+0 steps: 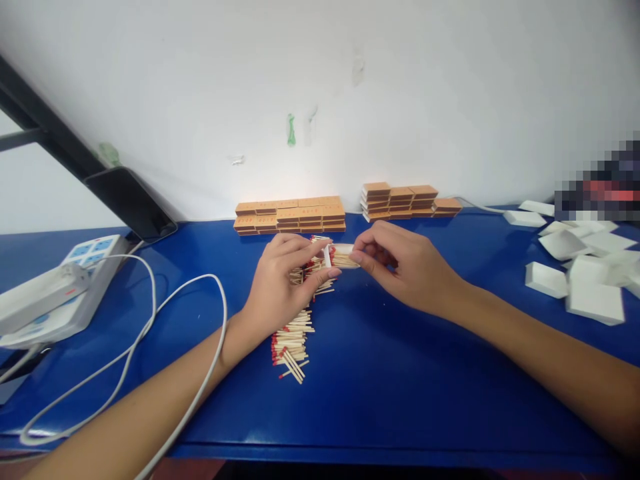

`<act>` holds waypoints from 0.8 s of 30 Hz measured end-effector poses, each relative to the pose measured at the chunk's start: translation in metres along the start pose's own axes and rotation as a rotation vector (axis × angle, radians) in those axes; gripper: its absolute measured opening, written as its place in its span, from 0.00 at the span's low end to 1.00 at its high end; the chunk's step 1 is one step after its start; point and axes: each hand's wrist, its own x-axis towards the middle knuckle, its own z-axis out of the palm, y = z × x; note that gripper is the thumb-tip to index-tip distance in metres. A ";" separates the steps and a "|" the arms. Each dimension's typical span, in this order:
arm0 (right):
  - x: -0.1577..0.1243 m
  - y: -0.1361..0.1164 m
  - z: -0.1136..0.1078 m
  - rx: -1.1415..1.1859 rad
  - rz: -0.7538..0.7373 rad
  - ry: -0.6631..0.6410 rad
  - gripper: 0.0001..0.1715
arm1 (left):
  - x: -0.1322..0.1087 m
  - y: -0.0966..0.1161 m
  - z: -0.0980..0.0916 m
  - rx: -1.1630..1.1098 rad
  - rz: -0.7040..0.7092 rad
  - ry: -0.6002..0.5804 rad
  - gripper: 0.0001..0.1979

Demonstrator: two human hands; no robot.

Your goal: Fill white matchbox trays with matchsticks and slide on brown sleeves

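The left hand [281, 275]'s grip was closed on one end of a white tray [328, 256], over the worktop [400, 387] and just beside a pile of loose matches [294, 333]; more matches lay inside the tray, red heads toward the left hand; the right hand [407, 267]'s fingertips were at the opposite end, though I could not tell whether its grip had closed; stacked matchboxes [290, 215] stood behind.
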 end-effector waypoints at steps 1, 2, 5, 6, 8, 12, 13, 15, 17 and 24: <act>0.000 -0.001 0.000 0.002 0.010 0.006 0.06 | 0.000 0.000 0.000 0.009 -0.002 0.002 0.19; 0.000 -0.001 0.000 0.000 0.020 0.018 0.06 | 0.000 -0.001 -0.001 0.019 -0.004 0.007 0.18; -0.001 -0.003 0.001 -0.015 0.041 0.074 0.05 | 0.001 -0.002 -0.002 0.066 -0.041 0.048 0.17; -0.001 -0.003 0.002 -0.017 0.041 0.086 0.05 | 0.001 -0.002 -0.003 0.088 -0.060 0.075 0.17; -0.002 -0.003 0.004 -0.008 0.016 0.041 0.05 | 0.002 -0.003 -0.004 0.123 -0.092 0.124 0.17; -0.007 0.001 0.015 0.038 -0.063 -0.199 0.07 | 0.002 -0.005 -0.005 0.138 -0.104 0.144 0.16; -0.009 0.002 0.018 0.050 -0.068 -0.239 0.08 | 0.002 -0.005 -0.004 0.138 -0.102 0.139 0.16; -0.012 0.003 0.024 0.071 -0.074 -0.293 0.09 | 0.001 -0.005 -0.003 0.142 -0.097 0.125 0.17; -0.014 0.003 0.028 0.084 -0.083 -0.322 0.09 | 0.000 -0.005 -0.002 0.148 -0.089 0.113 0.17; -0.012 -0.002 0.030 0.107 -0.025 -0.338 0.07 | 0.001 -0.003 -0.003 0.141 -0.079 0.107 0.16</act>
